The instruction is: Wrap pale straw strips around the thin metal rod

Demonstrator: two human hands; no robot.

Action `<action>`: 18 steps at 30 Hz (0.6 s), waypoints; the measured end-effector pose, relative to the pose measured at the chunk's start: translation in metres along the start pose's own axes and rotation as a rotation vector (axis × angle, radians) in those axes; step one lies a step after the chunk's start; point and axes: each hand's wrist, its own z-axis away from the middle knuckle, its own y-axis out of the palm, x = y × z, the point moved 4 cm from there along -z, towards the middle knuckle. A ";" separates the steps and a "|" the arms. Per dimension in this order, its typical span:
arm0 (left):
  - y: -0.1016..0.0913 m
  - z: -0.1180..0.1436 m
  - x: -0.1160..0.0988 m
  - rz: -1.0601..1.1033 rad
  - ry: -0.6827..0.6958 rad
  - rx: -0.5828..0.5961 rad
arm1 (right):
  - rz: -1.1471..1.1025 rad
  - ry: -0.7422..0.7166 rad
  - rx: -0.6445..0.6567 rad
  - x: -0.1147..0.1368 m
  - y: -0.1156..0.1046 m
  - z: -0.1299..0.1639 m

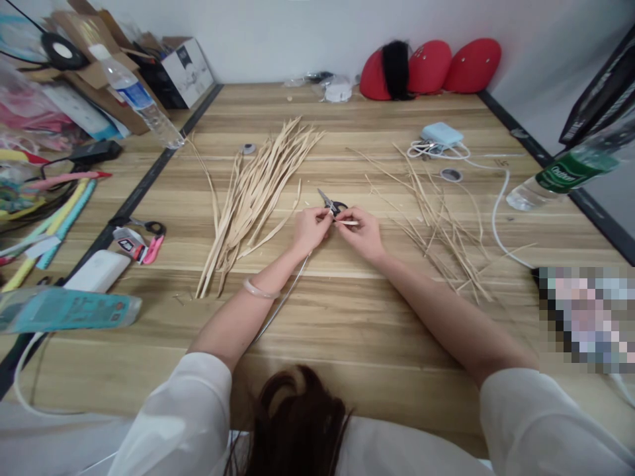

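Just above the middle of the wooden table, both my hands work close together. My left hand is closed in a pinch around a thin metal wire, which runs down beneath my forearm. Pinched in the fingers of my right hand is a pale straw strip; its far end is hidden near the left fingertips. Small black-handled scissors lie right behind my fingers, blades toward the upper left. A bundle of flat dried straw spreads to the left of my hands, and thinner loose stalks lie to the right.
Pink-handled scissors, a white power bank and a blue tube sit left. A water bottle leans farther back. At right are a tape roll, a blue charger, a white cable and a green-labelled bottle.
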 end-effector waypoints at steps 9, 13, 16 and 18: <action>0.004 0.000 0.002 0.012 -0.030 0.012 | -0.045 0.114 -0.047 -0.013 0.001 -0.002; 0.005 -0.001 0.006 0.022 -0.025 0.006 | -0.022 0.090 -0.051 -0.014 -0.001 -0.002; 0.005 -0.001 0.006 0.018 -0.031 0.010 | 0.005 0.082 -0.044 -0.012 -0.002 -0.002; 0.005 -0.001 0.005 0.023 -0.030 0.018 | 0.018 0.066 -0.033 -0.011 -0.002 -0.002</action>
